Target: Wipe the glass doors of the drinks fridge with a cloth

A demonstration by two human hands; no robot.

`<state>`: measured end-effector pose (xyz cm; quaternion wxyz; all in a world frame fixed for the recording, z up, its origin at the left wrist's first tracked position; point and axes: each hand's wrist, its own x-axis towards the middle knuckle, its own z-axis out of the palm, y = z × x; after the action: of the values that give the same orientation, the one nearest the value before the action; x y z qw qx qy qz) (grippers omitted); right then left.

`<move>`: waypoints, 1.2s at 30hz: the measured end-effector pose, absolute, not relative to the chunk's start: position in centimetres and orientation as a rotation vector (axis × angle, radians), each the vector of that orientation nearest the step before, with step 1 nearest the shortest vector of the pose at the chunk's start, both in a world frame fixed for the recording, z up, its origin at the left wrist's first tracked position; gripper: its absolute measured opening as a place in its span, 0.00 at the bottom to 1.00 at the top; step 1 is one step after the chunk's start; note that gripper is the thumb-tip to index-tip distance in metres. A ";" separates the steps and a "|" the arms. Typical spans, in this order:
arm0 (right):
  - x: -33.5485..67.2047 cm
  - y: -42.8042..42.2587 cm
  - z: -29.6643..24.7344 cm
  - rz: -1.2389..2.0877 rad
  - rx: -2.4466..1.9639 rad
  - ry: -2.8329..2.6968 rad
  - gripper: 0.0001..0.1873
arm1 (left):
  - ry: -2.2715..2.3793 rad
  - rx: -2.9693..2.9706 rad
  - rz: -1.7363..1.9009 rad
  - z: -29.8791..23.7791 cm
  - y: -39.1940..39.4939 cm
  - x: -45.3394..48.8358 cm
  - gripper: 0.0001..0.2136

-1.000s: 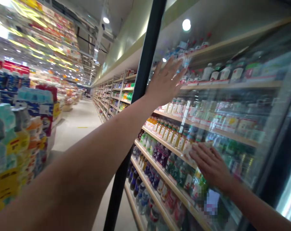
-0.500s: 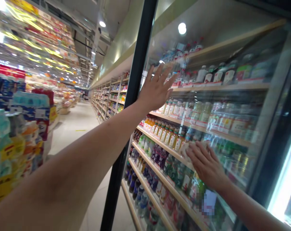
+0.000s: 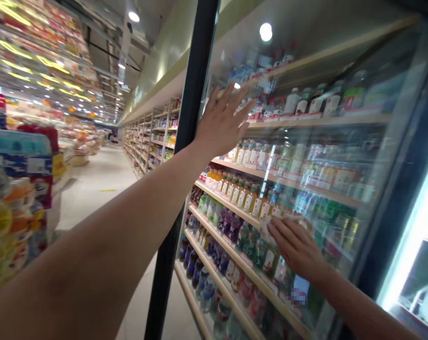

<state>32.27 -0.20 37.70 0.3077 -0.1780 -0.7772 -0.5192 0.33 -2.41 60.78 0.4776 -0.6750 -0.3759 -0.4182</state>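
Note:
A tall glass door with a black frame stands at an angle in front of me. My left hand lies flat against its upper part near the frame, fingers spread, holding nothing. Lower and to the right, my right hand presses a crumpled whitish cloth to the glass. Its fingers lie close together over the cloth, hiding much of it. Bottled drinks show in rows through or reflected in the pane.
A bright vertical light strip and part of a lit cooler are at the right. At the left stand stacked packaged goods beside a pale tiled aisle. Long shelves run into the distance.
The view has turned slightly right, so the door and shelves sit further left. My right hand has shifted slightly left with the cloth; my left hand stays spread on the glass.

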 end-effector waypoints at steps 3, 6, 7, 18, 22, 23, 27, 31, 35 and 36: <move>31.5 -0.3 37.2 -1.338 -0.442 -2.084 0.28 | -0.919 -1.694 -1.080 60.8 -2.2 0.2 0.26; 30.7 -0.5 37.2 -1.319 -0.490 -2.016 0.24 | -0.836 -1.729 -1.111 60.9 -1.7 -0.1 0.26; 30.4 -0.6 37.0 -1.324 -0.497 -2.007 0.23 | -0.809 -1.732 -1.120 60.9 -1.5 -0.3 0.26; 32.5 1.6 39.3 -1.206 -0.758 -1.738 0.36 | -0.891 -1.694 -1.054 61.1 -0.2 -0.6 0.30; 33.5 1.7 37.8 -1.202 -0.826 -1.633 0.37 | -0.893 -1.718 -1.035 61.2 0.1 -0.8 0.31; 33.4 1.5 37.0 -1.239 -0.815 -1.695 0.38 | -0.890 -1.723 -1.032 61.3 0.3 -0.9 0.31; 33.3 0.6 35.1 -1.391 -0.676 -2.001 0.37 | -0.851 -1.720 -1.038 61.4 1.1 -1.2 0.29; 34.1 1.0 37.8 -1.370 -0.757 -1.899 0.38 | -0.857 -1.691 -1.040 61.2 1.4 -1.4 0.27; 33.9 1.5 39.5 -1.301 -0.863 -1.701 0.41 | -0.851 -1.671 -1.036 61.0 1.1 -1.3 0.27; 33.6 1.5 39.3 -1.297 -0.851 -1.738 0.42 | -0.844 -1.671 -1.036 61.0 0.8 -1.2 0.27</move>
<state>33.60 1.54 39.29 0.3949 -0.3354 -0.6855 -0.5115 -1.21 0.84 60.98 0.4802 -0.6851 -0.3460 -0.4247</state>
